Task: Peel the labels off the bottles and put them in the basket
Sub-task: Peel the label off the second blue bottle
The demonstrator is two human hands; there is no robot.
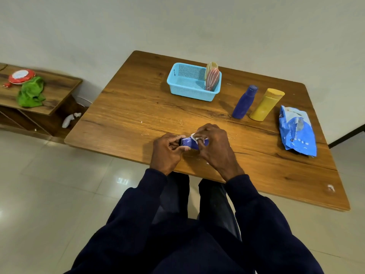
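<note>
A small blue bottle lies sideways near the table's front edge, held between both hands. My left hand grips its dark cap end. My right hand covers the other end, and its fingers pinch a white strip of label lifted off the bottle. A light-blue basket stands at the back of the table with a pink bottle and a yellowish bottle upright in its right corner. A taller blue bottle and a yellow bottle stand to the right.
A crumpled blue-and-white plastic packet lies at the table's right side. White label scraps dot the wooden table. A low shelf to the left carries a green cloth and a red-and-white round thing.
</note>
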